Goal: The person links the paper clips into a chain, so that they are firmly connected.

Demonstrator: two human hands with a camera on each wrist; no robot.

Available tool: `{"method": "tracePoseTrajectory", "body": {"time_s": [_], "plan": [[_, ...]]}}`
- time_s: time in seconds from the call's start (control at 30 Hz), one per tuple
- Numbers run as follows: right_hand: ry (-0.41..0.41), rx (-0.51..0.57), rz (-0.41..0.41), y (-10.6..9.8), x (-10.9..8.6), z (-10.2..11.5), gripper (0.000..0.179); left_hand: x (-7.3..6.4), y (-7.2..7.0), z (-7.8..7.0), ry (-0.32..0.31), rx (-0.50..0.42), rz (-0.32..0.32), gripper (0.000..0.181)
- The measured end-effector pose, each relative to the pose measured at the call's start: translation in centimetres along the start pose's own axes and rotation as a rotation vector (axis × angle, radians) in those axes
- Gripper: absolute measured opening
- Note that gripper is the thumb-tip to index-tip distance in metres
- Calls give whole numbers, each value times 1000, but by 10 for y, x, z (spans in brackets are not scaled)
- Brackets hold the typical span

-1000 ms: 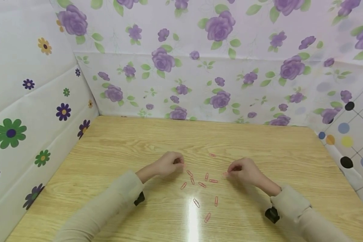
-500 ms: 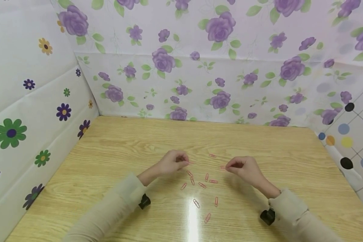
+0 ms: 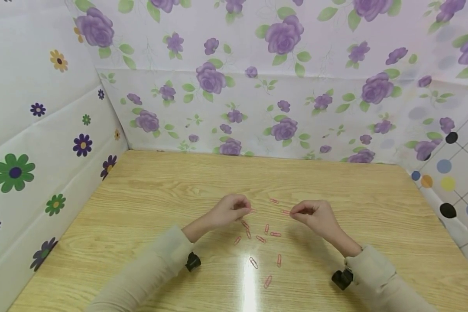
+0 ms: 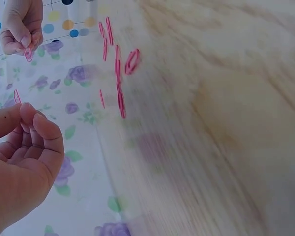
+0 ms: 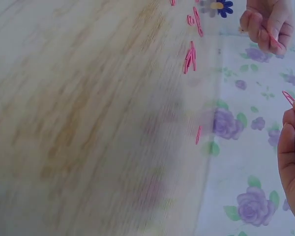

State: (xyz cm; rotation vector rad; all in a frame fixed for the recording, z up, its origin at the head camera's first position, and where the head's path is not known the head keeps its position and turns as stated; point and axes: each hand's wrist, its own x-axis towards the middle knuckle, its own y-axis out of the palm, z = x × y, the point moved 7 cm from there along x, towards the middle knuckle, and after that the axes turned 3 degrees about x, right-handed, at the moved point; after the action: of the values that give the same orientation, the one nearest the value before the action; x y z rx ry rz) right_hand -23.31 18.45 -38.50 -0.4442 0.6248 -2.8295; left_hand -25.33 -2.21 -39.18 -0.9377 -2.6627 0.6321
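My left hand (image 3: 229, 211) pinches a pink paper clip (image 4: 17, 96) between thumb and fingertips, its end poking out. Facing it, my right hand (image 3: 315, 215) pinches another pink paper clip (image 3: 286, 212), which points toward the left hand. In the right wrist view this second clip (image 5: 288, 98) stands out from the fingertips. A gap of bare wood separates the two clips. Both hands are raised over the table (image 3: 171, 182). Beneath and between them lie several loose pink paper clips (image 3: 261, 238).
One paper clip (image 3: 274, 201) lies farther back; another (image 3: 268, 281) is nearest the front. Flowered cloth (image 3: 253, 108) rises behind the table, with patterned cloth on the left (image 3: 50, 138) and right (image 3: 448, 190). Black wrist cameras hang beneath both sleeves.
Both hands have lifted from the table with their clips. The left hand has moved right and the right hand slightly up and left, bringing the clips closer together. The loose clips stay put.
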Motion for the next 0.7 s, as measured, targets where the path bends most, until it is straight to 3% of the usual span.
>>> {"method": "tracePoseTrajectory", "body": {"time_s": [0.13,0.23,0.7], "plan": [[-25,-7,-11,2,-2,24,5,4,3,-4,21,-14,-5,10],[-83,-9,-27,3,-1,29,9,11,7,3,29,-23,-15,9],[-250,-16,-71,11,2,48,13,21,15,-14,71,11,-51,9]]}}
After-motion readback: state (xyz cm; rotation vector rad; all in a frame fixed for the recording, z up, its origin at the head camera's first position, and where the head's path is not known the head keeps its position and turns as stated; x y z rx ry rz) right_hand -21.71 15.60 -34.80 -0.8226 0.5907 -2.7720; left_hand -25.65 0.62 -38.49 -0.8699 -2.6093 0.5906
